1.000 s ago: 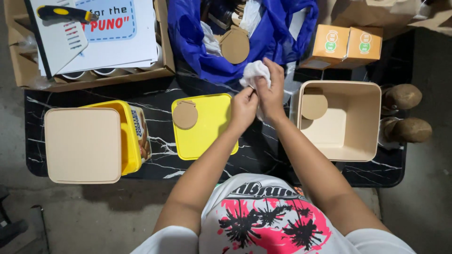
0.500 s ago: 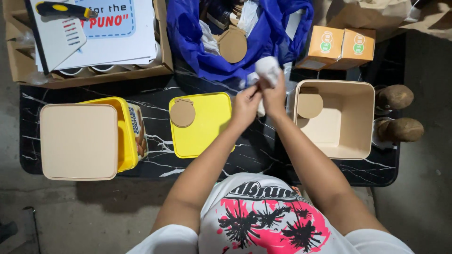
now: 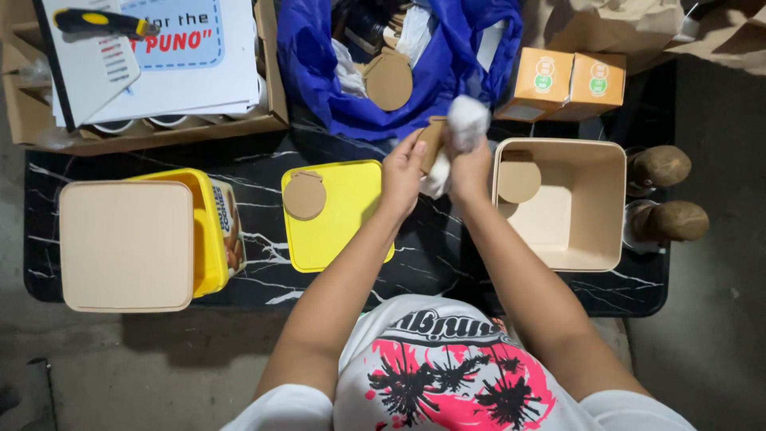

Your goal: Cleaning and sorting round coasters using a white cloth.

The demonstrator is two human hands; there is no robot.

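My left hand [image 3: 403, 172] pinches the edge of a small round brown disc [image 3: 432, 139], held upright above the black marbled table [image 3: 263, 239]. Against that disc my right hand [image 3: 469, 164] presses a crumpled white cloth [image 3: 465, 121]. A yellow square lid [image 3: 335, 215] lies just left of my hands with another brown disc [image 3: 304, 195] resting on it. To the right stands an open beige square tub [image 3: 586, 203] with a brown disc [image 3: 519, 181] inside.
A yellow tub [image 3: 211, 231] with a beige lid [image 3: 126, 246] sits at the left. Behind are a blue bag [image 3: 319, 72] holding more discs, a cardboard box [image 3: 271, 80] with papers and a utility knife [image 3: 104, 22], two orange cartons [image 3: 570, 84], and two brown lumps [image 3: 662, 191] at right.
My hands have risen slightly and the white cloth now sits higher on the disc. The camera has shifted a little; the tubs and lids stay put.
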